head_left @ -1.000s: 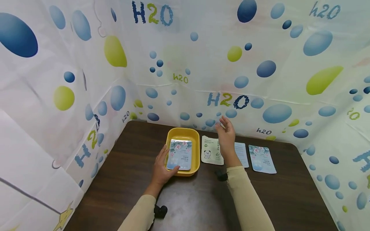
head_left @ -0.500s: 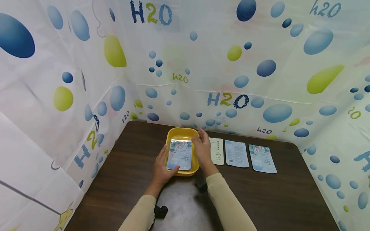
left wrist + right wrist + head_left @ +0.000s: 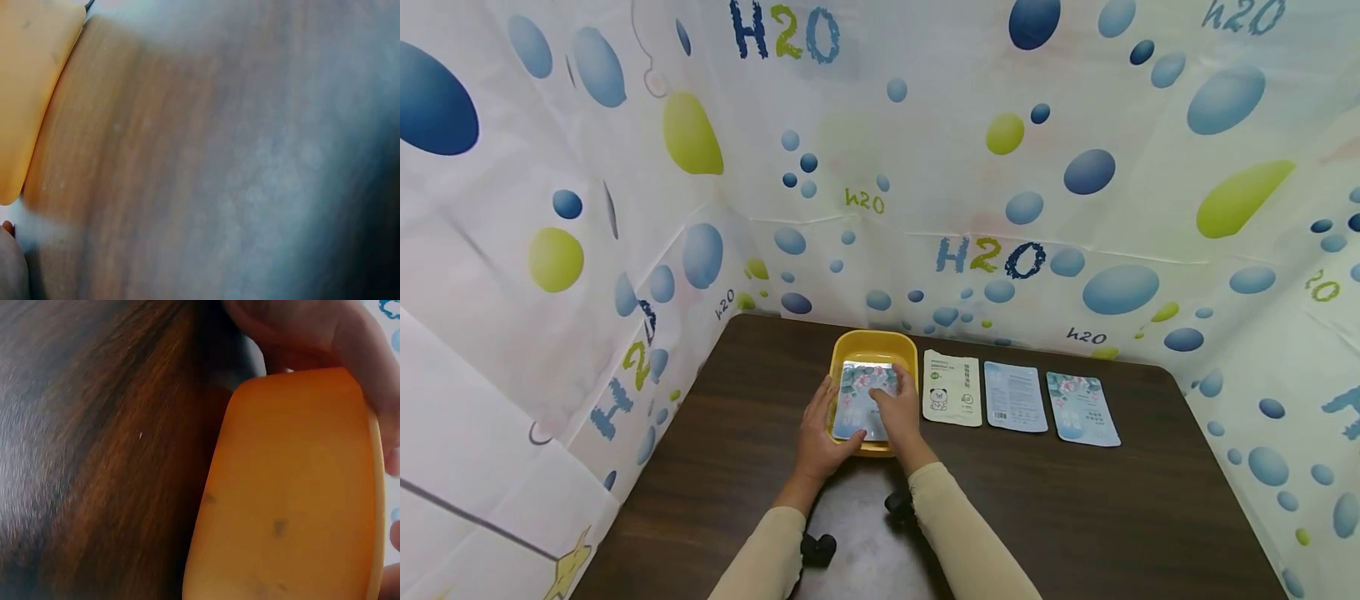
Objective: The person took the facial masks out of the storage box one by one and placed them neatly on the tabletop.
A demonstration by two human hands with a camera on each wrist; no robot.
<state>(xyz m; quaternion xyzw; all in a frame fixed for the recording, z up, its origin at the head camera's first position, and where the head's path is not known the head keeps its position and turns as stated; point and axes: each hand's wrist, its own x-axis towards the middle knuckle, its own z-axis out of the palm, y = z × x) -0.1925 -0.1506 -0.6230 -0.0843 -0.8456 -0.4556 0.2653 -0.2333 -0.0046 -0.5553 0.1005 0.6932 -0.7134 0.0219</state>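
A yellow plastic tray point(image 3: 872, 340) stands toward the back of the brown table, with a flat pale-blue floral packet point(image 3: 857, 400) lying in it. My left hand point(image 3: 820, 433) holds the tray's left side, its thumb over the near rim by the packet. Over the tray's right side is my right hand point(image 3: 901, 417), thumb and forefinger spread apart at the packet's right part. Its other fingers are mostly hidden in the head view. In the right wrist view, the left hand point(image 3: 300, 331) wraps the end of the tray point(image 3: 287, 481). The left wrist view catches only the tray's outer wall point(image 3: 34, 94).
Right of the tray lie a cream packet with a cartoon bear point(image 3: 952, 387), a pale-blue packet with printed text point(image 3: 1015, 397) and a floral packet point(image 3: 1082, 408), in a row. A white patterned sheet point(image 3: 925, 167) hangs behind and beside the brown table point(image 3: 1075, 517).
My right hand has come left from above the cream packet to the floral packet in the tray, uncovering the cream packet. The left hand has stayed on the tray.
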